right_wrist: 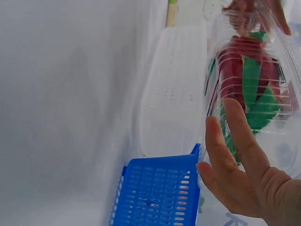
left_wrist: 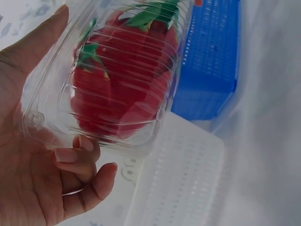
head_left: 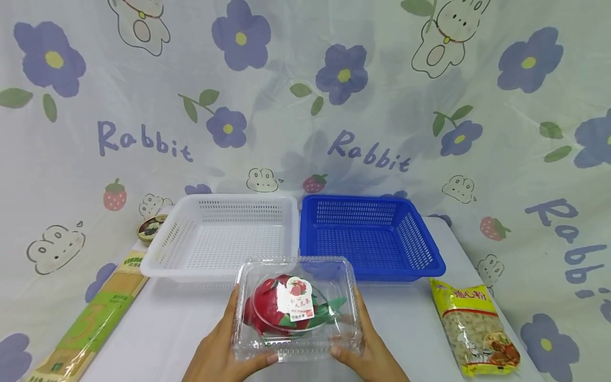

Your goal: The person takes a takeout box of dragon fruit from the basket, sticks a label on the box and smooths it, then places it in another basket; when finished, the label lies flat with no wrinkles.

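Both hands are holding a clear plastic box [head_left: 297, 307] from either side, just above the near edge of the tabletop [head_left: 157, 329]. The left hand [head_left: 224, 345] is gripping the box's left wall with thumb along the side and fingers curled under the base; the right hand [head_left: 369, 345] is pressing its fingers flat against the right wall, thumb at the front corner. The grip is therefore full on the box, nothing else in either hand. Inside the box a red dragon fruit [head_left: 277, 310] with green tips is lying under a label [head_left: 299, 300]. Directly beyond the box a white basket [head_left: 167, 249] and a blue basket [head_left: 429, 249] are standing side by side, touching. A yellow packet of food [head_left: 474, 326] is lying to the right, a long green-and-tan packet [head_left: 90, 323] to the left, and a small round tin [head_left: 151, 228] beside the white basket's far corner. Judgement: the carrying step is in hand, and the next move calls for keeping the box level while clearing a basket rim.
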A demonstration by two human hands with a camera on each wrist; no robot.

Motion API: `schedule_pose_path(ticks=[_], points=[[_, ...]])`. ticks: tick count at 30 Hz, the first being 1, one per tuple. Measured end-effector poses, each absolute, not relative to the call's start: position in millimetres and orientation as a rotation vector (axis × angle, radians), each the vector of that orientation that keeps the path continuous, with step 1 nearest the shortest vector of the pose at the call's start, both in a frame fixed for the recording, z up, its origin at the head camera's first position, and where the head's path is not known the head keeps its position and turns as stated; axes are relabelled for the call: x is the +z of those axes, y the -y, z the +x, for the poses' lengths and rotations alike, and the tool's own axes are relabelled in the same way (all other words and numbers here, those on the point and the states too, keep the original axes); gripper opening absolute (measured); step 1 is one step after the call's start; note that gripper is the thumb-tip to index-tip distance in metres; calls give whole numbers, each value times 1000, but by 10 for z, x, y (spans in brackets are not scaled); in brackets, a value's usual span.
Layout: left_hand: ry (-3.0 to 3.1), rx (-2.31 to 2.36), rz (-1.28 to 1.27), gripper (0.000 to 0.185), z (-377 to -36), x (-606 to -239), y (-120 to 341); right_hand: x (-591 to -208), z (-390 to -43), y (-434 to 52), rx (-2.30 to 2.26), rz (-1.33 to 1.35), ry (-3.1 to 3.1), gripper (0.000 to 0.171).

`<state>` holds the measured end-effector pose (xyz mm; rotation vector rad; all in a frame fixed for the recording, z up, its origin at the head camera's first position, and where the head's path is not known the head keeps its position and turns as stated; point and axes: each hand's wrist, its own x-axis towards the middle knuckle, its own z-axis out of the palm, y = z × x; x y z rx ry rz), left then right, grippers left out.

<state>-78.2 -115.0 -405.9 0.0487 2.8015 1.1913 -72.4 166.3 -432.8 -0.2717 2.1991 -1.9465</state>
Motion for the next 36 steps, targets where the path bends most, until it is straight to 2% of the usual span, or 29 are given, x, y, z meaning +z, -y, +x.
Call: schedule_pose_path(ticks=[17, 36], points=[[-2994, 1189, 249, 126, -1010, -4033, 1105, -4161, -839, -1711, -2103, -176, -2178, 81], [-2911, 1169, 198, 127, -1123, -3958, 1018, -4103, -930, -1746, -2096, -89, -2217, 78]])
